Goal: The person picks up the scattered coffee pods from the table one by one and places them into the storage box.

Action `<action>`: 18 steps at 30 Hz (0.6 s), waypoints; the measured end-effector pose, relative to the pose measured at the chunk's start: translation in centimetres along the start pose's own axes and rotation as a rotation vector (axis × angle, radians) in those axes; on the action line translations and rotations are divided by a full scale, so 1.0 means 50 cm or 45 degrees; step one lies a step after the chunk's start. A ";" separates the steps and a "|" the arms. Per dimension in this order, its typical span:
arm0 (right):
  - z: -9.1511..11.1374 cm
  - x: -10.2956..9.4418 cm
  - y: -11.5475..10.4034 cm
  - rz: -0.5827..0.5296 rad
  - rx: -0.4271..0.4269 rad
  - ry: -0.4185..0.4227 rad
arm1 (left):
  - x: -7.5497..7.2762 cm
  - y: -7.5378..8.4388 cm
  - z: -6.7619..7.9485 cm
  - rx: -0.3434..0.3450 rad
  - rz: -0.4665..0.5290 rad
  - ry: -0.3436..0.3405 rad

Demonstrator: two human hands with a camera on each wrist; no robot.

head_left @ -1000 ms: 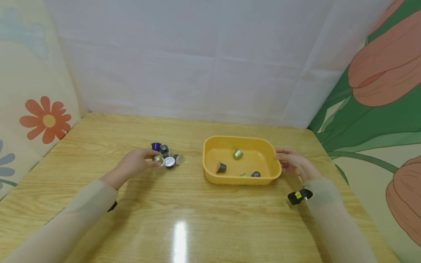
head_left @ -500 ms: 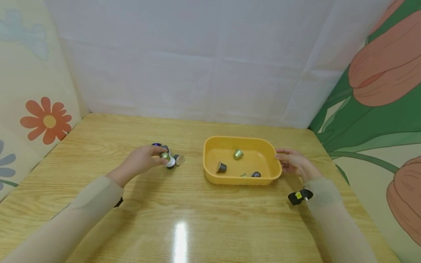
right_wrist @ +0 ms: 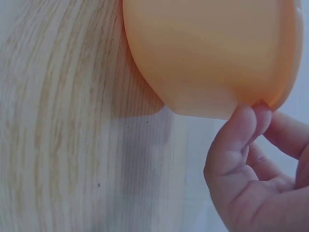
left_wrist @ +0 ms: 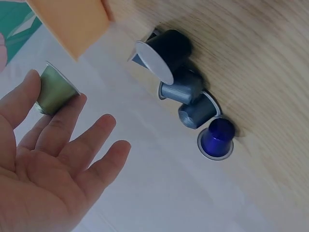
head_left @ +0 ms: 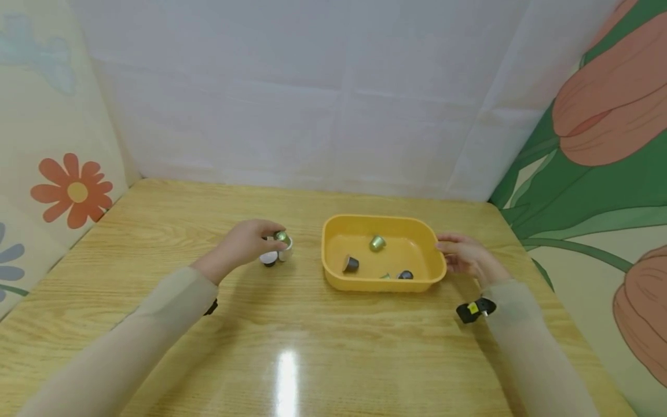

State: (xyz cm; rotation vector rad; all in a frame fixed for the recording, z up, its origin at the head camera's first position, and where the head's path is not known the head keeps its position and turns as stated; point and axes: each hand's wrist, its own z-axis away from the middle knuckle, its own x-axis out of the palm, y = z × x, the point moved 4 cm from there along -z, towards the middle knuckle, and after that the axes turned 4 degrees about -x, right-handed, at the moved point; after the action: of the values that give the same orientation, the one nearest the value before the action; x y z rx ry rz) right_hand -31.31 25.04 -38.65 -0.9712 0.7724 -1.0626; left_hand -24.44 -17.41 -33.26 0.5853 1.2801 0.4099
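Note:
My left hand [head_left: 245, 243] pinches a green coffee capsule [left_wrist: 56, 91] between thumb and fingers; the other fingers are spread apart in the left wrist view. Beside it on the table lie several loose capsules: a black one with a pale lid [left_wrist: 176, 48], two grey-blue ones and a dark blue capsule [left_wrist: 219, 137]. In the head view the hand hides most of this cluster. My right hand [head_left: 469, 259] holds the right end of a yellow bin [head_left: 383, 286] at its rim. Inside the bin lie a green capsule [head_left: 377, 243], a dark capsule [head_left: 351, 264] and others partly hidden by the front wall.
The wooden table [head_left: 339, 347] runs up to a white sheet [head_left: 292, 116] at the back. Flower-patterned panels [head_left: 589, 249] stand at both sides. Wood surface lies between the capsule cluster and the bin.
My left hand has lifted the green capsule from the cluster and moved right with it, toward the bin. The right hand and the bin have stayed in place.

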 end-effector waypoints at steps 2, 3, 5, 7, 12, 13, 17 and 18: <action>0.000 0.001 0.000 -0.023 0.001 -0.006 | 0.002 0.006 -0.005 0.002 0.004 -0.001; 0.000 0.001 0.000 -0.035 0.003 -0.007 | 0.004 0.009 -0.007 0.002 0.006 -0.001; -0.001 0.001 0.001 -0.047 0.007 -0.009 | 0.007 0.015 -0.010 0.001 0.011 -0.007; -0.001 0.002 0.001 -0.055 0.008 -0.012 | 0.011 0.020 -0.014 0.004 0.026 -0.018; 0.001 0.004 0.000 -0.051 0.012 -0.007 | 0.017 0.031 -0.020 0.019 0.035 -0.036; 0.001 0.004 -0.001 -0.051 0.011 -0.005 | 0.018 0.033 -0.021 0.017 0.036 -0.036; 0.002 0.005 -0.002 -0.060 0.014 0.011 | 0.019 0.040 -0.023 0.012 0.045 -0.032; 0.002 0.005 -0.002 -0.064 0.015 0.015 | 0.020 0.041 -0.024 0.011 0.049 -0.031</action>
State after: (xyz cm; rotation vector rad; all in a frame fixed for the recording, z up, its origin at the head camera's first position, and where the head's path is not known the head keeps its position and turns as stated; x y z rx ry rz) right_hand -31.19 24.80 -38.55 -0.9794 0.7539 -1.1157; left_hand -25.29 -14.99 -32.99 0.6213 1.2491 0.4283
